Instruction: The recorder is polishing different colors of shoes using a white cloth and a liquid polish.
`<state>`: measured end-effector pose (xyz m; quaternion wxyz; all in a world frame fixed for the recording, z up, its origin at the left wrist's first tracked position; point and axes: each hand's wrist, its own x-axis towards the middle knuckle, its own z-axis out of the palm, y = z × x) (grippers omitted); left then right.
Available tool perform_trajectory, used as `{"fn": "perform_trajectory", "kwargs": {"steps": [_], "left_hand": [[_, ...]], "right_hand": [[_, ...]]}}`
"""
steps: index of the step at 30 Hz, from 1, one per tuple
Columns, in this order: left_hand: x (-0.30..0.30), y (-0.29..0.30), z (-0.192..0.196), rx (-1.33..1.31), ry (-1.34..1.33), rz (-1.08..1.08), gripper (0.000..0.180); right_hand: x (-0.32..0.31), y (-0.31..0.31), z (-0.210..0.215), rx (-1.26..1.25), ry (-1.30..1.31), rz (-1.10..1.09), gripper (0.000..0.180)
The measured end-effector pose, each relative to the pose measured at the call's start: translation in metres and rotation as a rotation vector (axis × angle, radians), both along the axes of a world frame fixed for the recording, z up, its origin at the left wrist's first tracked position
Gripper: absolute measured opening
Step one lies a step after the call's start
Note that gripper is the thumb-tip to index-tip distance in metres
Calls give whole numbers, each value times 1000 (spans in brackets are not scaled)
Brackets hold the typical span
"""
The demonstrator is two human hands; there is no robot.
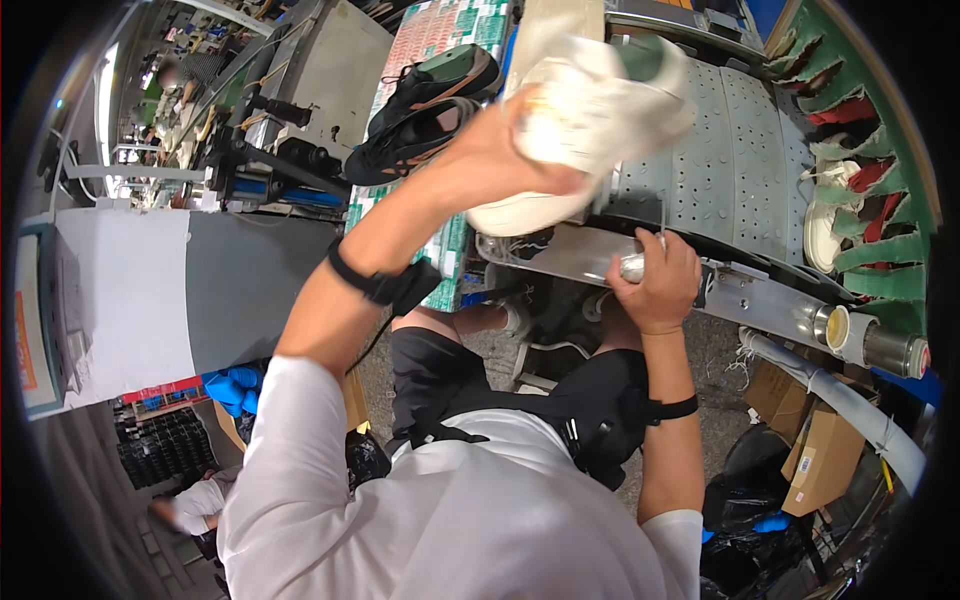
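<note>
My left hand (500, 165) is closed around a cream-coloured sneaker (585, 120) with a green lining, held up over the near end of the metal conveyor (710, 150). The sneaker is smeared by motion. Lower and to the right, my right hand (662, 280) rests at the metal rail (570, 255) along the conveyor's near edge. Its fingers are curled around a small shiny silver thing (632, 266), whose kind I cannot make out. Beyond my left forearm, a pair of black shoes (425, 125) with brown edging sits on a green-and-white patterned surface (450, 255).
At the right, a green curtain of cut strips (875, 255) hangs by the conveyor, with another cream shoe (825, 225) among the strips. A metal flask (890, 350) lies near the rail's end. Cardboard boxes (825, 460) stand below right. A grey-white panel (190, 290) is at the left.
</note>
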<state>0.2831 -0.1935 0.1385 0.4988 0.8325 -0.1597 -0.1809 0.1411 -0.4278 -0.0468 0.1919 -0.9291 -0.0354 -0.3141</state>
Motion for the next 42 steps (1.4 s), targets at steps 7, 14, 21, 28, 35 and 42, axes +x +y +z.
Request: {"fn": "perform_trajectory", "kwargs": {"steps": [7, 14, 21, 28, 35, 42], "left_hand": [[-134, 191, -82, 174, -291, 695, 82], [-206, 208, -213, 270, -229, 789, 86], [-185, 305, -192, -198, 274, 591, 35], [-117, 313, -109, -772, -23, 959, 84], [-75, 296, -155, 30, -251, 351, 91], [-58, 297, -162, -50, 91, 265, 82]], "right_hand": [[2, 13, -1, -30, 0, 23, 47], [0, 9, 4, -136, 67, -14, 52], [-65, 146, 49, 500, 449, 322, 93], [-60, 270, 54, 267, 511, 794, 100], [-38, 293, 52, -153, 314, 834, 97], [-31, 305, 76, 473, 771, 793, 70]]}}
